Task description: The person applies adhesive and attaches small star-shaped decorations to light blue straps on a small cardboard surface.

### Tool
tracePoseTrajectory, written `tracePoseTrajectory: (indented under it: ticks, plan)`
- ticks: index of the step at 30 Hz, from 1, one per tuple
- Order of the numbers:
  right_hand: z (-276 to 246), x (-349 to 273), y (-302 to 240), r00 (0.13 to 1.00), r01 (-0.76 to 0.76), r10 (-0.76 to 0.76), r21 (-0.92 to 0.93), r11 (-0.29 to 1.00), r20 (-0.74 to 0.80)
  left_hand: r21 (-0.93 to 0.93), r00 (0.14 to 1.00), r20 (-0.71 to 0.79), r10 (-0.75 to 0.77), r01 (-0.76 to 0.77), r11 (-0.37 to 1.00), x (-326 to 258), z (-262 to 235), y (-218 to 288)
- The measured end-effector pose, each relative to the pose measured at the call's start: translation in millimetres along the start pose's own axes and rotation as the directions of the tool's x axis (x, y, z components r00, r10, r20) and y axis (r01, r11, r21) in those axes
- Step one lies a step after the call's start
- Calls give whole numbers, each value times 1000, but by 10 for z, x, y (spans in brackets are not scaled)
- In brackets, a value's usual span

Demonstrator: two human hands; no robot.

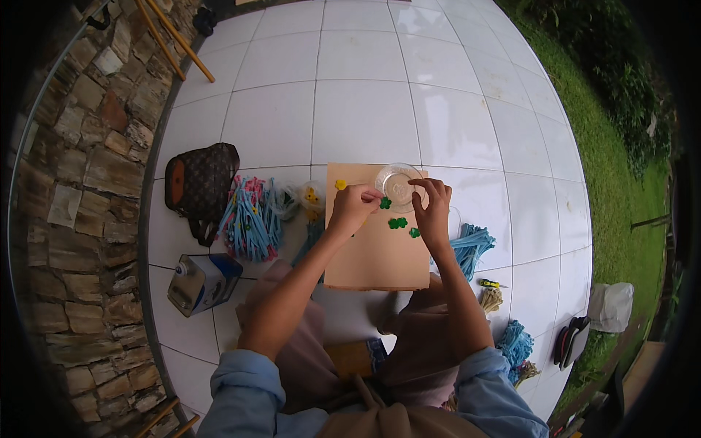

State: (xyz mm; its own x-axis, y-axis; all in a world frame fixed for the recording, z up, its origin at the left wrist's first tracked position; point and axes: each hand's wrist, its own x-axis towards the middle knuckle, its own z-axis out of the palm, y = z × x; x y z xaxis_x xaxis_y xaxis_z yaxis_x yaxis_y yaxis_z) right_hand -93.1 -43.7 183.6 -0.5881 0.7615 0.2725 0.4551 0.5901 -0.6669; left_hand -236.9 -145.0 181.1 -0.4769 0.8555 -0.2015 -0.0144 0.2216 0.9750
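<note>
Over the tan board [374,255], toward twelve o'clock, a green flower [385,203] is pinched by the left hand [355,208]; the right hand [432,210] curls loosely by the glass dish [388,175] at three o'clock, its grip unclear to me. Handling flowers [398,223] singly seems the step, needing a steady touch next.

Both bare forearms [293,293] reach in from the near side of the tan board [376,259], the left hand [351,209] pinching above its left half, the right hand [434,207] over its right edge, thumb and forefinger parted.
</note>
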Motion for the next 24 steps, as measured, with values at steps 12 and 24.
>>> tracePoseTrajectory:
  ticks: [12,24]
  plan:
    - [154,-147,435,973,214,-149,-455,864,175,753,983,131,126,-182,632,-118,227,-570]
    - [186,-203,322,977,205,-151,-457,866,152,729,984,68,164,-161,666,-64,284,-405]
